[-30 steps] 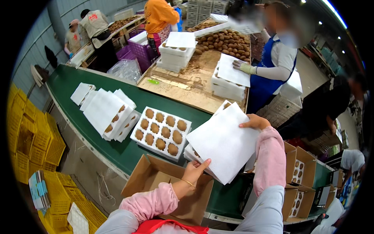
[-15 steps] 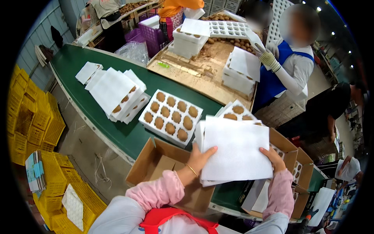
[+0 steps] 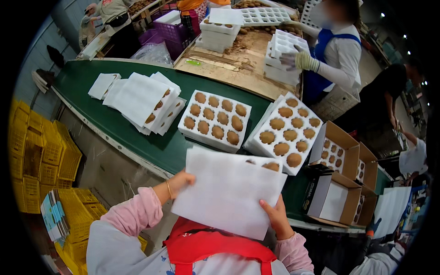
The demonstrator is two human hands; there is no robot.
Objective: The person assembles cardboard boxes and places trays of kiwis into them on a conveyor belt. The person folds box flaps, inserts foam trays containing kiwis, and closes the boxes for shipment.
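My left hand (image 3: 181, 181) and my right hand (image 3: 277, 216) grip opposite sides of a white foam tray, thumbs on top. A white foam sheet (image 3: 224, 192) covers most of it, and brown kiwifruit (image 3: 271, 166) show along its far right edge. Held close to my red apron, it tilts toward me. Just beyond stands an uncovered tray of kiwifruit (image 3: 215, 118) on the green conveyor belt (image 3: 137, 149). To its right, a stack of foam trays (image 3: 289, 130) has fruit in its top layer. My fingers under the tray are hidden.
Sheet-covered trays (image 3: 142, 98) lie on the belt at left. Open cardboard boxes (image 3: 337, 197) stand at right, some holding trays. Across the belt, a gloved co-worker's hand (image 3: 298, 60) touches stacked trays on a wooden table (image 3: 220, 75). Yellow crates (image 3: 41, 156) are piled at left.
My hands and the covered tray have come left and nearer my body. The open box in front of me no longer shows. The right-hand stack is now uncovered to view. The co-worker's hand has lowered.
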